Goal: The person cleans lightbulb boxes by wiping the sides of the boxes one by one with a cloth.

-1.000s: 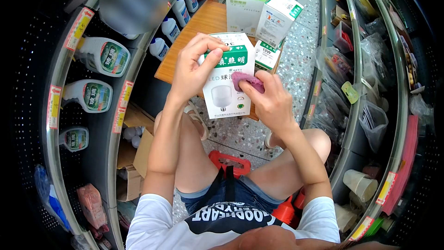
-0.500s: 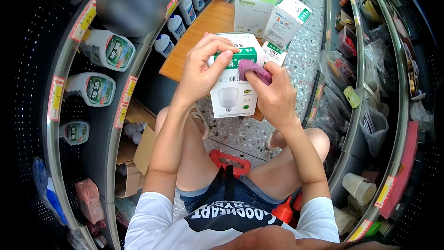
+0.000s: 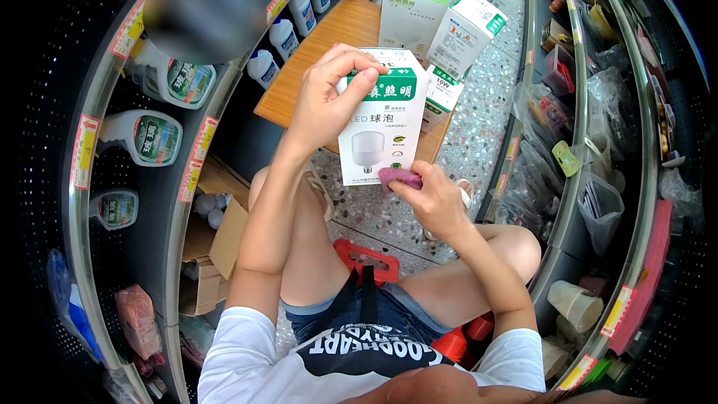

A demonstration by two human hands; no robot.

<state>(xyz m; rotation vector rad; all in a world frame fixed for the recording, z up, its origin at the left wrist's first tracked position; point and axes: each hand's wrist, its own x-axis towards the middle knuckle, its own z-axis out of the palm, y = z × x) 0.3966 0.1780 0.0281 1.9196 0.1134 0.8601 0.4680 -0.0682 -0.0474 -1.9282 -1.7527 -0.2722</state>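
A white and green light bulb box [image 3: 379, 121], printed with a bulb picture, stands upright in front of me, by the edge of a wooden chair seat [image 3: 314, 52]. My left hand [image 3: 334, 97] grips its upper left side and top edge, thumb on the front. In the fingers of my right hand [image 3: 435, 193] is a folded purple cloth [image 3: 400, 179], pressed at the lower right corner of the box front. A smaller 10W bulb box [image 3: 440, 93] stands just behind, partly hidden.
More bulb boxes, one green-topped [image 3: 413, 7] and one white [image 3: 465, 34], stand behind. Spray bottles [image 3: 153, 137] line the left shelves above an open carton [image 3: 224, 228]. Bagged goods [image 3: 609, 93] fill the right shelves. A red plastic stool [image 3: 366, 258] is below me.
My right hand has moved the purple cloth down the box front, from the green band near the top to the lower right corner. My left hand keeps its hold.
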